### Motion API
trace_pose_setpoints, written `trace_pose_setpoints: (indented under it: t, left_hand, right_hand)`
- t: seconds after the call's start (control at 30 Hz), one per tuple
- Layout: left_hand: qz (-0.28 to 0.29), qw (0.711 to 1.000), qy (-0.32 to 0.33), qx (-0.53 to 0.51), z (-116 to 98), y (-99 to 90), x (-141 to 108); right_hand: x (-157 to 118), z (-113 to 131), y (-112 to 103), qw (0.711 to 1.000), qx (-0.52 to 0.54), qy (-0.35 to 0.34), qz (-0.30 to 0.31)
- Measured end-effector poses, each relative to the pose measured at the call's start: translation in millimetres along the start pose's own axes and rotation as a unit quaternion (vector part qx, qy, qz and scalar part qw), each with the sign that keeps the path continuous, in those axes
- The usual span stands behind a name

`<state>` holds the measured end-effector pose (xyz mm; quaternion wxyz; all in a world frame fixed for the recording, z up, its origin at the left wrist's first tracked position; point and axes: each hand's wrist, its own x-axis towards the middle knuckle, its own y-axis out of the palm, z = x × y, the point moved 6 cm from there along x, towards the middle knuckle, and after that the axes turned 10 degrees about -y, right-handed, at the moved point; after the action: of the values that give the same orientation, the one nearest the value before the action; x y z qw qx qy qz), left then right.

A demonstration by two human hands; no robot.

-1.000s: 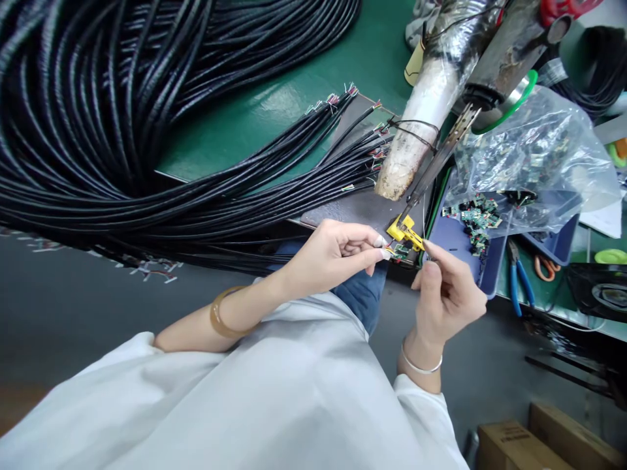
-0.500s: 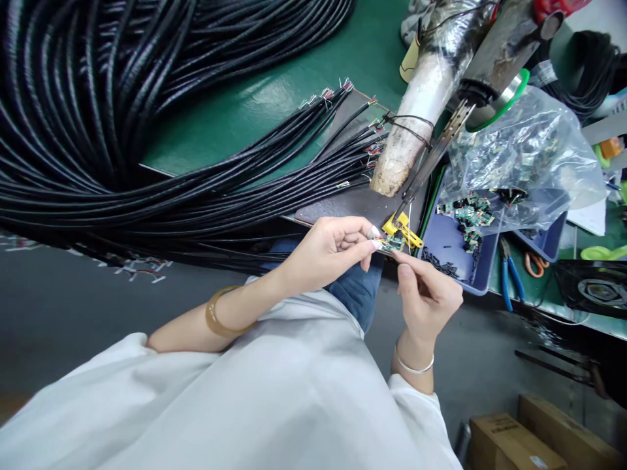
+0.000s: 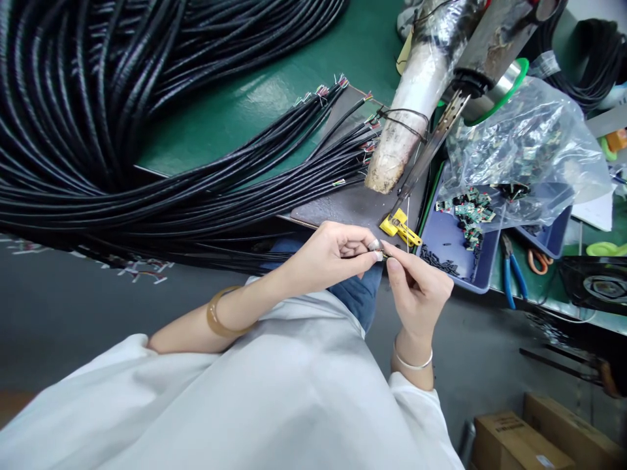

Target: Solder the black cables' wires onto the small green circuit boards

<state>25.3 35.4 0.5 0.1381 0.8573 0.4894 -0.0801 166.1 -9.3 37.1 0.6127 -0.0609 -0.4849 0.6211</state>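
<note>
A small circuit board [image 3: 385, 255], mostly covered by fingertips, is pinched between thumb and fingers of my left hand [image 3: 337, 251]. Thumb and index finger of my right hand [image 3: 422, 284] close on the same board from the right, the other fingers curled. Just beyond the fingertips, on the bench edge, is a yellow clip-like holder [image 3: 402, 228] beneath the tip of a soldering iron [image 3: 434, 147]. Black cables [image 3: 274, 186] with stripped, coloured wire ends lie to the left of it.
A purple tray [image 3: 482, 277] holds green circuit boards [image 3: 473, 212] and small black pieces. A clear plastic bag [image 3: 529, 143] of boards lies over it. Blue-handled pliers [image 3: 512, 274] and orange-handled scissors [image 3: 539, 261] are farther right. A wrapped white tube [image 3: 399, 140] hangs above the bench.
My right hand has moved left, its thumb now meeting the board beside my left fingertips. The board has turned and shows much less of its green face.
</note>
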Motion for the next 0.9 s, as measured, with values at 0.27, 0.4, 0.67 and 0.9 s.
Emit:
trace_pose_setpoints:
  t: [0.27,0.4,0.67,0.9]
  left_hand:
    - [-0.039,0.999,0.013,0.002,-5.4,-4.7,1.0]
    - [-0.058,0.998,0.02,0.008,-7.8,-7.0,3.2]
    - [-0.1,0.994,0.032,0.042,-7.7,-11.6,13.1]
    - [-0.119,0.991,0.033,0.056,-12.1,-14.5,17.1]
  right_hand:
    - [-12.3,-2.3,-21.7,0.959,0.073,0.01,-0.275]
    - [-9.9,-6.1,-8.9,0.973,0.056,0.058,-0.217]
    - [1.1,-11.1,6.5,0.988,0.049,0.059,-0.131]
    - [13.6,-9.3,6.1,0.992,0.03,0.025,-0.123]
